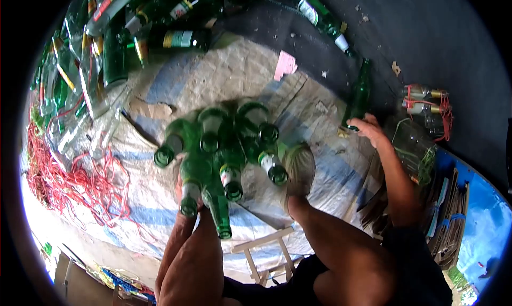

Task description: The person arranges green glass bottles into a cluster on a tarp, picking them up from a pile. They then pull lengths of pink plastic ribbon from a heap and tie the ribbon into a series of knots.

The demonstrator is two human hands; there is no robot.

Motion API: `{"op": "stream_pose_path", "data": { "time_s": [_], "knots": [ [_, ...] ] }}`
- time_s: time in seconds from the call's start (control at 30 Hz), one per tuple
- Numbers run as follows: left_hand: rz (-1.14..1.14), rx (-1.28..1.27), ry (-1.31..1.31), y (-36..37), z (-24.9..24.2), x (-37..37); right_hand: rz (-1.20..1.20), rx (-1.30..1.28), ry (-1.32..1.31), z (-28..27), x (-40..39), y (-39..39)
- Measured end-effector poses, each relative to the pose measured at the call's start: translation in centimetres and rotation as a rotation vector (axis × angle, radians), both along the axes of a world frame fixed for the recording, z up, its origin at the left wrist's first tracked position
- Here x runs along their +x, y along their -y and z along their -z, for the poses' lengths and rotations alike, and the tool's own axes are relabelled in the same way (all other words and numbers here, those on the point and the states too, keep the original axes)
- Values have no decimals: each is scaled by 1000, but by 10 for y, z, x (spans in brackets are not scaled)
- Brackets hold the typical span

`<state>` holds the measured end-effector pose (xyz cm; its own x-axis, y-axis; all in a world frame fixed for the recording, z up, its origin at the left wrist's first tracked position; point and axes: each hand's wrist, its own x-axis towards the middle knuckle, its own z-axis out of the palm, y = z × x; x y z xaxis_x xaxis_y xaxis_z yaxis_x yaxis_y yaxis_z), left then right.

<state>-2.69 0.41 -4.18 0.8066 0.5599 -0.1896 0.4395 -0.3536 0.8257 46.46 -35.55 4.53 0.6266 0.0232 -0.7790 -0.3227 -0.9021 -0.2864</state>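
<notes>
A cluster of several green glass bottles (221,141) stands between my feet, necks toward me, some with white neck labels. My left hand (200,200) is at the near left side of the cluster, mostly hidden behind the bottles, so its grip does not show. Out to the right, my right hand (368,129) has its fingers curled at the base end of a single green bottle (360,90). That bottle's neck points away from me. Past it, a labelled green bottle (322,21) lies on the dark floor.
A heap of bottles (114,55) fills the far left, with tangled red string (80,186) nearer. A string-tied bottle bundle (426,106) lies at right, above stacked cardboard (448,215). A pink scrap (285,65) lies by the woven sheet (229,63). A wooden frame (264,247) is between my legs.
</notes>
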Motion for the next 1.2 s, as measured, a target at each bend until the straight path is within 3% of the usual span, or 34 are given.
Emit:
{"op": "stream_pose_path", "data": {
  "time_s": [0.1,0.2,0.33,0.5,0.6,0.63,0.77,0.9,1.03,1.17,1.2],
  "knots": [
    [-18,10,24,-2,-1,-2,70,-102,-120,5,-42,15],
    [-24,15,31,-1,-2,-9,193,10,28,22,-49,24],
    [-25,26,33,0,-2,-13,76,15,127,30,-8,-7],
    [5,103,-14,0,-3,-12,104,-86,242,35,13,-28],
    [-25,92,-60,0,-6,-11,115,8,216,22,6,-28],
    [75,250,50,-3,3,-12,110,42,193,14,1,-27],
    [35,216,119,-1,9,-12,-5,206,255,-37,-42,-35],
    [58,204,182,-4,1,-6,81,480,357,-55,-79,-27],
    [-2,168,116,-1,-14,2,-99,447,498,-80,-127,-44],
    [-28,142,111,0,-17,5,-199,693,365,-85,-171,-64],
    [-30,157,110,1,-20,6,-299,693,442,-78,-182,-63]
  ]
}}
